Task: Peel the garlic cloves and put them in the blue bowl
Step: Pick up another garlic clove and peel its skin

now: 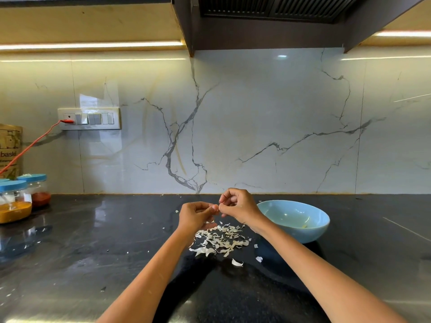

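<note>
Bowl (300, 220) is a pale sky blue, inside and out. Counter (93, 241) is glossy black with faint grey mottling, and the peels (220, 238) piled on it are off-white going beige. Backsplash (256, 124) is white marble with dark grey veins and a few tan streaks. Jars (21, 199) have blue lids, one holding orange-yellow powder, one red. Cable (30, 148) looks red-orange, hard to say exactly.

Garlic clove (218, 207): small, mostly hidden, pinched where the fingertips of both hands meet above the peel pile.
Blue bowl (303, 231): pale blue, round, upright on the dark worktop, right of the hands; a pale bit lies inside.
</note>
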